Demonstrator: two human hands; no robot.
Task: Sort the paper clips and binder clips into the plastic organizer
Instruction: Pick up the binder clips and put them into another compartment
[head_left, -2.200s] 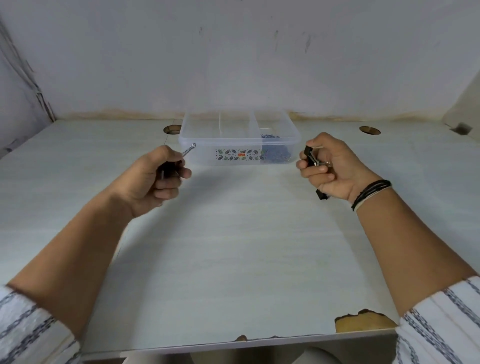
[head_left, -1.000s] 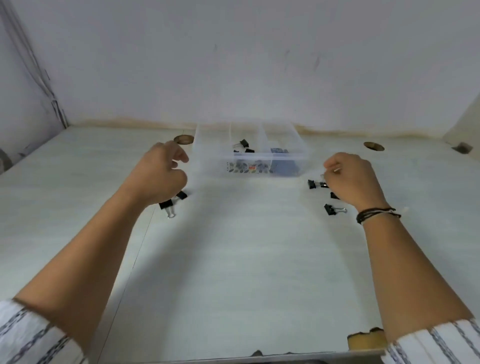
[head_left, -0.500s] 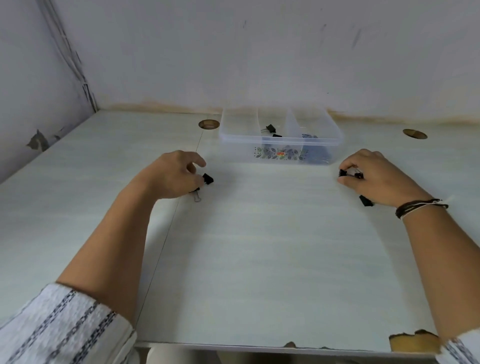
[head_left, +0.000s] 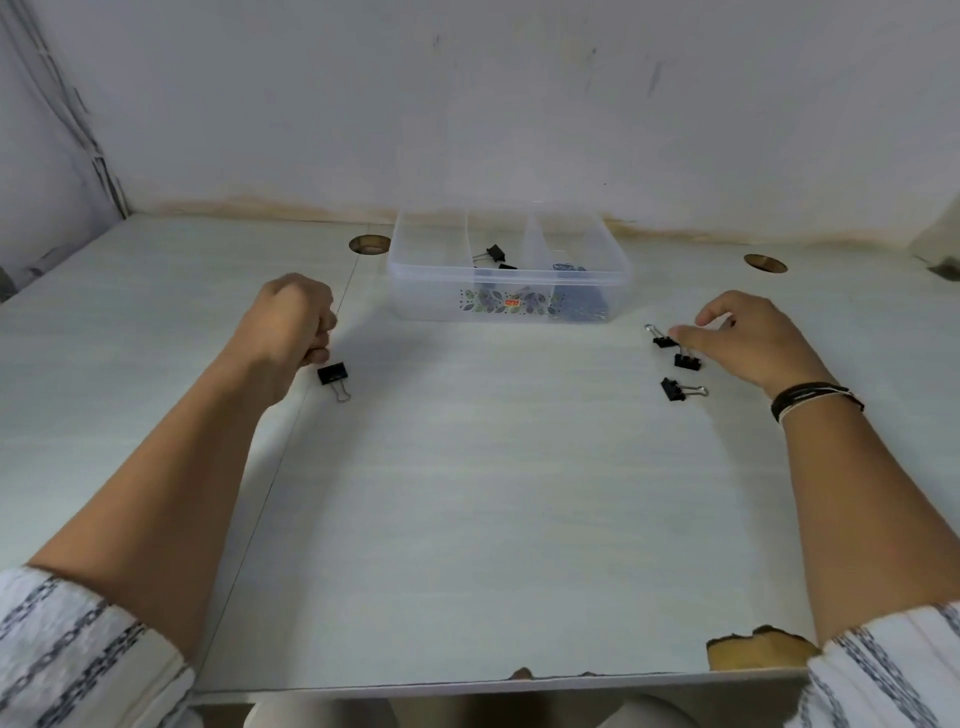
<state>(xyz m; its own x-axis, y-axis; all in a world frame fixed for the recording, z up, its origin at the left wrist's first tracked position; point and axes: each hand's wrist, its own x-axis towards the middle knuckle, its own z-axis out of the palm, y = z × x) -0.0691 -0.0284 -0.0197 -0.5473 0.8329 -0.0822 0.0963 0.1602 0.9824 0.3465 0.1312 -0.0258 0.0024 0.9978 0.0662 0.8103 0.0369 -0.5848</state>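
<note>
A: Binder clip (head_left: 332, 373) orientation?
B: On table (head_left: 478, 493) beside curled, fisted left hand (head_left: 291, 327); wire handle points toward the viewer. Grip contents: cannot tell.
A: Right hand (head_left: 748, 338)?
B: Open, fingers spread over two clips (head_left: 675, 351). Organizer (head_left: 509, 270) beyond.

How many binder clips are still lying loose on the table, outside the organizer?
4. One lies just below the left hand. Three sit by the right hand: one at its fingertips, one under them, one nearer. The hands may hide more.
</note>
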